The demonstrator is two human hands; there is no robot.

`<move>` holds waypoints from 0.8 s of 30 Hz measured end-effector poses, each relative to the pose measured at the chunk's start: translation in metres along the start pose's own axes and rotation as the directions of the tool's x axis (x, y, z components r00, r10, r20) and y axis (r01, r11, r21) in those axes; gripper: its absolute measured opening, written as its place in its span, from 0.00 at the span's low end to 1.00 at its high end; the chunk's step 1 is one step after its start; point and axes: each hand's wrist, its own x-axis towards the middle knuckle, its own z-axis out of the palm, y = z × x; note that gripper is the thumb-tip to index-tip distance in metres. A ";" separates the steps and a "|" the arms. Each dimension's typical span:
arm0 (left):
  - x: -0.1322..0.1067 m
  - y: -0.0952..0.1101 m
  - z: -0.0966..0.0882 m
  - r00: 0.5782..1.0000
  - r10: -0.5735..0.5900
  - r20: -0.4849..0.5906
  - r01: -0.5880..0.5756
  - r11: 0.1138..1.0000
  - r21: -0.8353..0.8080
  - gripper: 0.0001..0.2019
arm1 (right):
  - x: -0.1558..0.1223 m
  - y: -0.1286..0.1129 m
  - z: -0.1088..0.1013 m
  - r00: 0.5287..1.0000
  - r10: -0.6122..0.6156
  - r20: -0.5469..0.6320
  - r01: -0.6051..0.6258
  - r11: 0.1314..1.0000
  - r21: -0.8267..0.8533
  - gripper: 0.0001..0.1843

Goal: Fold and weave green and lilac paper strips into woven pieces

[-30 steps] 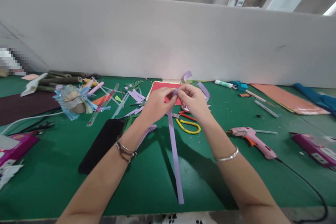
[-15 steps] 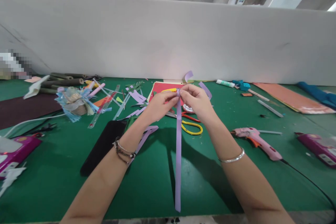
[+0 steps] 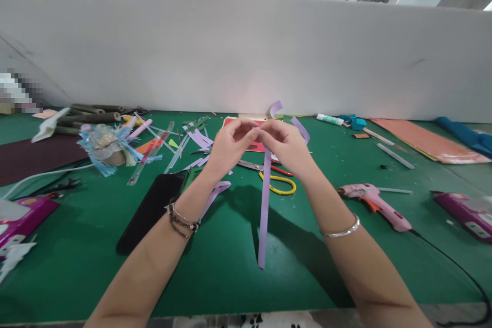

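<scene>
My left hand (image 3: 227, 149) and my right hand (image 3: 286, 146) meet above the green table (image 3: 215, 266), fingers pinched together on the top end of a long lilac paper strip (image 3: 263, 205). The strip hangs down from my fingertips and its lower end reaches the mat near me. The part between my fingers is hidden. Under my hands lie a red card (image 3: 253, 144) and scissors with yellow and red handles (image 3: 277, 180).
A black phone (image 3: 150, 210) lies by my left forearm. A pink glue gun (image 3: 374, 206) with a black cord rests to the right. Loose lilac strips (image 3: 200, 138), a blue tassel bundle (image 3: 105, 146), sticks and a pink box (image 3: 23, 215) lie left; an orange sheet (image 3: 426, 141) far right.
My hands have drawn closer together and lifted slightly. The hanging part of the lilac strip has grown shorter, its lower end moving up away from the table's near edge.
</scene>
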 end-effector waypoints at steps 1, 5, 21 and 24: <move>0.000 0.000 0.000 1.000 0.002 0.000 -0.002 1.000 0.018 0.10 | -0.001 -0.001 -0.001 1.000 -0.026 -0.007 0.025 0.998 -0.058 0.07; 0.000 0.000 -0.001 1.000 -0.026 -0.008 0.026 0.998 0.049 0.09 | -0.003 -0.005 -0.003 0.991 -0.130 -0.017 0.124 0.971 -0.206 0.08; -0.007 0.012 -0.003 0.956 0.143 0.257 -0.249 0.859 0.448 0.11 | -0.006 -0.013 0.003 0.996 -0.019 -0.092 0.032 0.989 0.146 0.06; -0.007 0.012 -0.005 0.949 0.126 0.290 -0.240 0.885 0.400 0.13 | -0.006 -0.013 0.004 0.992 -0.011 -0.122 0.029 0.989 0.143 0.07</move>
